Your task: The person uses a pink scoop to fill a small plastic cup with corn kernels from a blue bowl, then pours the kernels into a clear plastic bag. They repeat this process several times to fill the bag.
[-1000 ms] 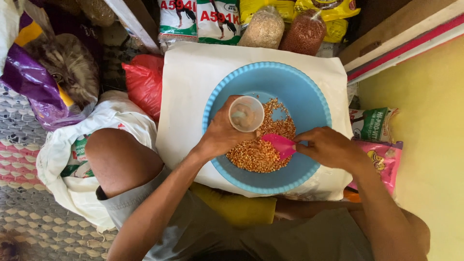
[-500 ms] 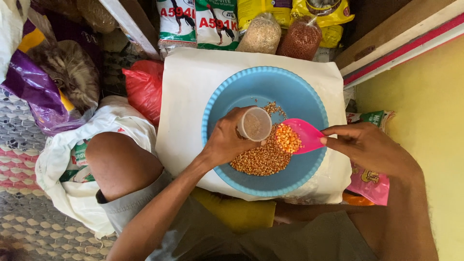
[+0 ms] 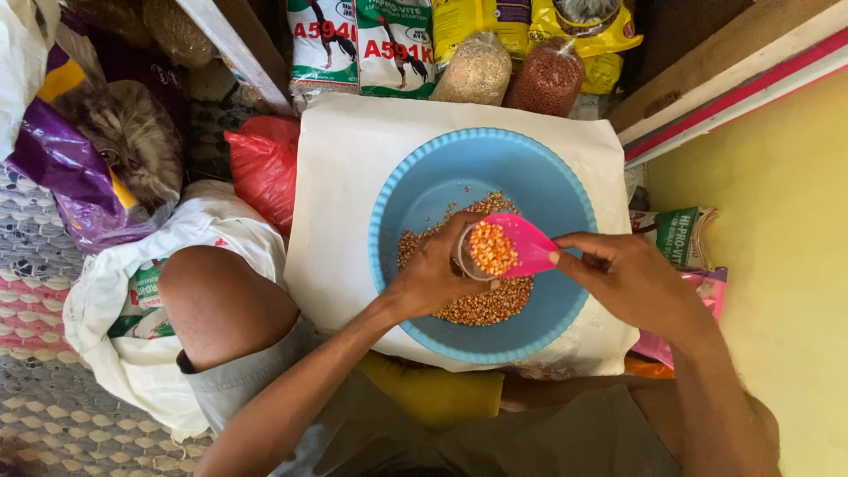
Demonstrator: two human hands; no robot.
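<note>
Our two hands meet, fingers closed

Our left hand (image 3: 433, 278) curls in a grip, forearm angled up from below; our right hand (image 3: 623, 278) pinches with fingertips pointing left, wrist bent.

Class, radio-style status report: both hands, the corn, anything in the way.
Left hand gripping small clear cup. Right hand tipping pink scoop of corn kernels into it, over blue basin. Nothing in the way.

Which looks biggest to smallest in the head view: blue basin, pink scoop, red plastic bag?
1. blue basin
2. red plastic bag, though partly hidden
3. pink scoop, held by the right hand
</note>
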